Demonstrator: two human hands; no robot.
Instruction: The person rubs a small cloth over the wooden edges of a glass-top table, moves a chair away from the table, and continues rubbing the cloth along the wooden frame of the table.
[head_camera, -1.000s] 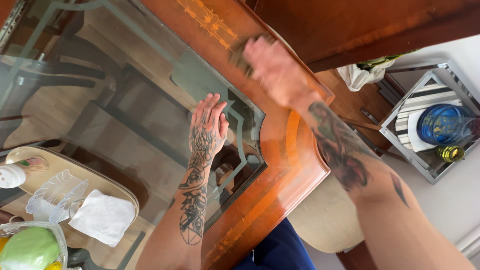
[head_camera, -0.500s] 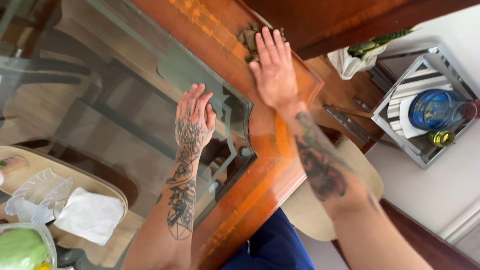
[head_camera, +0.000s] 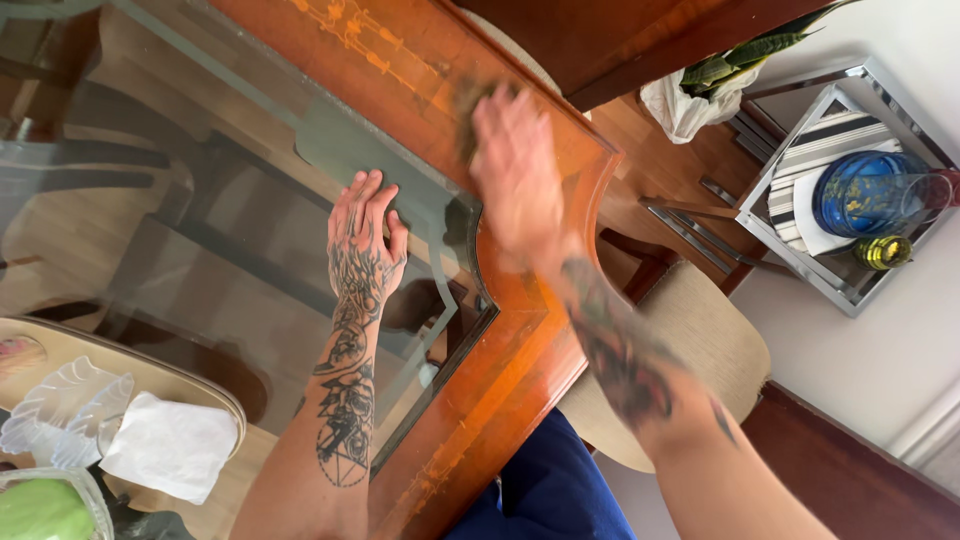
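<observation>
right hand (head_camera: 515, 175) blurred, seems pressed on a dark cloth (head_camera: 468, 118) on the wooden table frame (head_camera: 520, 350) | left hand (head_camera: 362, 235) spread flat on glass top (head_camera: 200, 250) | risk: leaning weight may stress or smear the glass, cloth may slip off the edge

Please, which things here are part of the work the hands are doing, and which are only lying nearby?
In the work:
right hand, blurred, on a dark cloth
wooden table frame
left hand, flat on the glass top

Lying about:
white napkin
blue glass bowl
chair seat
</observation>
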